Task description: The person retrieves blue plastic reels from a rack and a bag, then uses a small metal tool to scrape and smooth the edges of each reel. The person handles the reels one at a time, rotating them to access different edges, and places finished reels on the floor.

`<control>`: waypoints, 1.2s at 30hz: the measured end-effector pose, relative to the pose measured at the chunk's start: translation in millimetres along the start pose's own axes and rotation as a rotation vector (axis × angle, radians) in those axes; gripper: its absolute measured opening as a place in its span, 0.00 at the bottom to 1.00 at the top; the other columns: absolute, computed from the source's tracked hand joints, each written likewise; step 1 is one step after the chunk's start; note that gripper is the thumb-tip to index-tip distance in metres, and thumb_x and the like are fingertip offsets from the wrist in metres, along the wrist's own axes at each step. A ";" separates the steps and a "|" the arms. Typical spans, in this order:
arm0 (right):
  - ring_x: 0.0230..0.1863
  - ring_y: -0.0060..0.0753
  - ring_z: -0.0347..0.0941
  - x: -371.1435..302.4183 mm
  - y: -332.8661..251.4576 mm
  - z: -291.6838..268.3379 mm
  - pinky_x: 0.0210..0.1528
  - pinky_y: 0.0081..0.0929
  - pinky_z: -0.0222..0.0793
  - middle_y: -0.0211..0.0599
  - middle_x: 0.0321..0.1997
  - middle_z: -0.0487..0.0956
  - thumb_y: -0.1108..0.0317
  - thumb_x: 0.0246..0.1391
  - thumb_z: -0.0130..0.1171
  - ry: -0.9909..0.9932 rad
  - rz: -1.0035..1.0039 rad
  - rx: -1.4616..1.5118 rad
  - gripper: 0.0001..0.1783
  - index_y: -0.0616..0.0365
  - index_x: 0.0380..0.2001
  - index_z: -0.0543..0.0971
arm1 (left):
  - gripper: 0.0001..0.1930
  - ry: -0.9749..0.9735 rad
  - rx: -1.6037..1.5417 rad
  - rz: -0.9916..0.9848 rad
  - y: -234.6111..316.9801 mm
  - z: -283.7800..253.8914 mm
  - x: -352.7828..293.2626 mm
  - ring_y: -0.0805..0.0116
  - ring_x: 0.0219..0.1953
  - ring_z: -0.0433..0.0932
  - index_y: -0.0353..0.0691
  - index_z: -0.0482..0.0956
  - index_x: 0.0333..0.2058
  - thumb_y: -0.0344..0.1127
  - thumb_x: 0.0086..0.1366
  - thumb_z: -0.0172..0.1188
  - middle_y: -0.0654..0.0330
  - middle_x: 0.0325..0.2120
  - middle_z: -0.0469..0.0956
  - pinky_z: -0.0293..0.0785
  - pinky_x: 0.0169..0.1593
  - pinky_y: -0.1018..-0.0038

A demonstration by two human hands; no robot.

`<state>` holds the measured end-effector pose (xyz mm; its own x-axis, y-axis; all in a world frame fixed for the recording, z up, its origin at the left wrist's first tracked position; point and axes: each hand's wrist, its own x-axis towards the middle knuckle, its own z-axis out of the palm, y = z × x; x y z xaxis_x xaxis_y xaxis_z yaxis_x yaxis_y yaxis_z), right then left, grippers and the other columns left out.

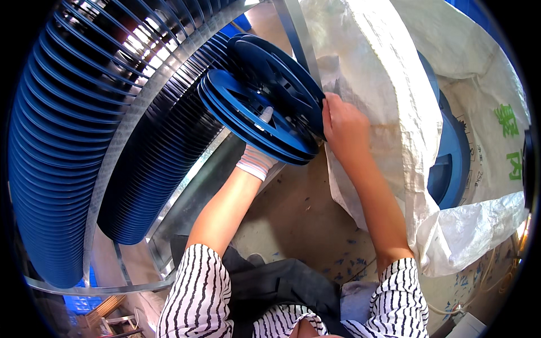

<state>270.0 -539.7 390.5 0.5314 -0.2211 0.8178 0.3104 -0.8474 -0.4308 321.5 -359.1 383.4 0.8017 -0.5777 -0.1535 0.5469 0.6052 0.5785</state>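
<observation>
The upper blue plastic reel (pixel 282 73) stands tilted at one o'clock from the lower blue reels (pixel 231 98), its long axis running roughly from half past ten to half past four. It lies at ten o'clock from the bare right hand (pixel 346 127), the nearer one, whose grip is closed on its rim. The lower reels slant from ten to four o'clock, above the gloved left hand (pixel 259 155); a white tip shows at their hub, but most of that hand is hidden, so I cannot tell its grip. Farther out, long rows of blue discs (pixel 51 186) in a metal frame (pixel 110 135) fill nine o'clock; a white woven sack (pixel 377 84) hangs at three, just beside the right hand. Blue scraps dot the floor (pixel 304 236) at six.
</observation>
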 end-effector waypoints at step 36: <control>0.60 0.50 0.70 -25.4 73.6 3.4 0.62 0.39 0.66 0.44 0.61 0.75 0.78 0.51 0.60 -0.080 0.034 0.294 0.27 0.55 0.57 0.73 | 0.17 0.507 0.149 0.202 8.0 27.6 81.5 0.50 0.46 0.81 0.44 0.79 0.46 0.42 0.60 0.64 0.56 0.45 0.83 0.74 0.56 0.46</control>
<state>282.0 -594.9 336.8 0.6024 -0.1978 0.7733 0.5003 -0.6613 -0.5589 384.5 -416.5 397.7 0.9226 -0.1006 -0.3723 0.3600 0.5713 0.7376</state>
